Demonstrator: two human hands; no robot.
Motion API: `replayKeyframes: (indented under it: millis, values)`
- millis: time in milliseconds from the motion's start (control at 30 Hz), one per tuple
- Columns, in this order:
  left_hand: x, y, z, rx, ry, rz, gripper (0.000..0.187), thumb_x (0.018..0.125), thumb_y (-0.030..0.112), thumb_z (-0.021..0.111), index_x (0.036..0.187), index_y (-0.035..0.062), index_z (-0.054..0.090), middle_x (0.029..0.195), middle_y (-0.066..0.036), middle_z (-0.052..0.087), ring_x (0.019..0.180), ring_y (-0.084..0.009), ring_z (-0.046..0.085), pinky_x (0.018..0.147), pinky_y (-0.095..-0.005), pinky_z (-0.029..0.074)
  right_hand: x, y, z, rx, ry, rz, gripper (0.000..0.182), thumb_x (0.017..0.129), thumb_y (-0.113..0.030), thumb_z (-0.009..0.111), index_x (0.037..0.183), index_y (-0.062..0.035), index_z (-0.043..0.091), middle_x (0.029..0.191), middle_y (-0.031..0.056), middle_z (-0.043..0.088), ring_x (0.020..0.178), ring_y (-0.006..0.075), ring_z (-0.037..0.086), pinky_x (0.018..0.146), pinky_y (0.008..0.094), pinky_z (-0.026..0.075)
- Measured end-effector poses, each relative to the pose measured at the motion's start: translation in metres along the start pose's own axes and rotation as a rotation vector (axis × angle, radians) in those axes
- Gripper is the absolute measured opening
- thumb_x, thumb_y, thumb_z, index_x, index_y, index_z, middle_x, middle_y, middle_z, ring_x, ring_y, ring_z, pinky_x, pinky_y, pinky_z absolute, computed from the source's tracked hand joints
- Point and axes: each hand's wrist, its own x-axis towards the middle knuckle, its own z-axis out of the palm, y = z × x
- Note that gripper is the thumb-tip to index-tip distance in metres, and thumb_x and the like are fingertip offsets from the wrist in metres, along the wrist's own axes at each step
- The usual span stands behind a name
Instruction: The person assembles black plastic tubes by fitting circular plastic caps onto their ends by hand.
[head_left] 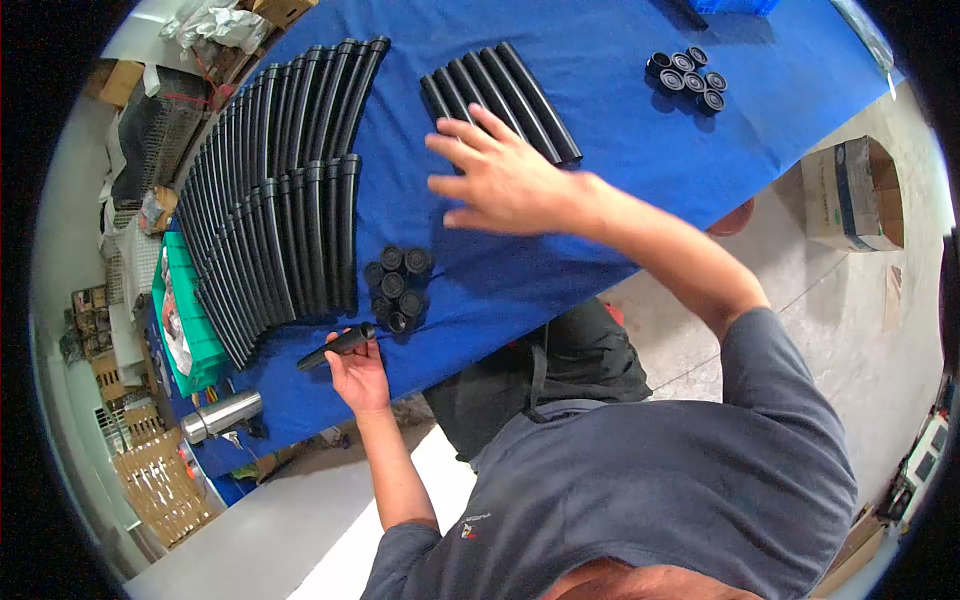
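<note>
My left hand (360, 382) grips a short black tube (340, 347), held at a slant near the table's front edge with its wider end toward the right. Fingers spread, my right hand (500, 178) hovers over the blue cloth beside a row of black tubes (510, 95) and overlaps their lower ends in this view; nothing shows in it. Between the hands lies a cluster of round black caps (398, 285). Left of them, long rows of black tubes (275, 215) with collared ends are packed side by side.
Another group of black caps (688, 80) sits at the right of the blue cloth (640, 150). A green bin (190, 320) and a steel cylinder (222, 416) stand at the left edge. An open cardboard box (850, 195) rests on the floor at right.
</note>
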Motion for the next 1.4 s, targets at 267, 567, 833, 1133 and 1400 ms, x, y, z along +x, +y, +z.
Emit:
replayKeyframes:
  millis: [267,567,833,1133,1400]
  values:
    - [-0.003,-0.002,-0.002,0.019,-0.016,0.006,0.038,0.104,0.034,0.064,0.133,0.0098,0.059,0.13,-0.015,0.069,0.122,-0.0311,0.065,0.111,-0.0488,0.05,0.011,0.04,0.036,-0.149,-0.184,0.177,0.049,0.098,-0.057,0.057,0.129,-0.0217,0.072,0.161,0.0212,0.039,0.155,0.0394,0.026,0.128,0.0607,0.01]
    - [-0.001,-0.003,-0.003,0.012,-0.042,0.01,0.038,0.103,0.032,0.065,0.133,0.0097,0.06,0.13,-0.015,0.069,0.121,-0.0306,0.065,0.112,-0.0495,0.048,-0.002,0.06,0.04,-0.17,-0.123,0.174,0.05,0.088,-0.052,0.063,0.131,-0.0266,0.07,0.158,0.0201,0.044,0.149,0.045,0.035,0.121,0.07,0.021]
    - [-0.002,-0.001,-0.007,-0.033,-0.03,-0.032,0.038,0.102,0.029,0.068,0.133,0.0093,0.059,0.13,-0.017,0.068,0.12,-0.0309,0.065,0.112,-0.0513,0.049,-0.008,0.064,0.035,-0.184,-0.107,0.212,0.05,0.088,-0.051,0.064,0.13,-0.0251,0.07,0.158,0.0194,0.044,0.149,0.0449,0.035,0.12,0.0708,0.022]
    - [-0.015,-0.001,0.007,-0.044,0.092,-0.058,0.041,0.097,0.027,0.072,0.131,0.0093,0.057,0.127,-0.018,0.067,0.121,-0.0326,0.063,0.11,-0.0575,0.048,-0.006,0.063,0.033,-0.232,-0.114,0.285,0.046,0.089,-0.049,0.067,0.127,-0.0241,0.07,0.159,0.0161,0.044,0.151,0.0409,0.034,0.122,0.065,0.024]
    - [-0.017,-0.004,0.032,0.06,0.009,-0.028,0.028,0.099,0.028,0.069,0.121,0.0111,0.06,0.155,-0.021,0.046,0.148,-0.0371,0.039,0.12,-0.0608,0.036,0.004,0.029,0.016,-0.118,0.064,0.189,0.065,0.085,-0.044,0.08,0.143,-0.0222,0.062,0.156,0.0187,0.045,0.148,0.0404,0.038,0.121,0.0532,0.034]
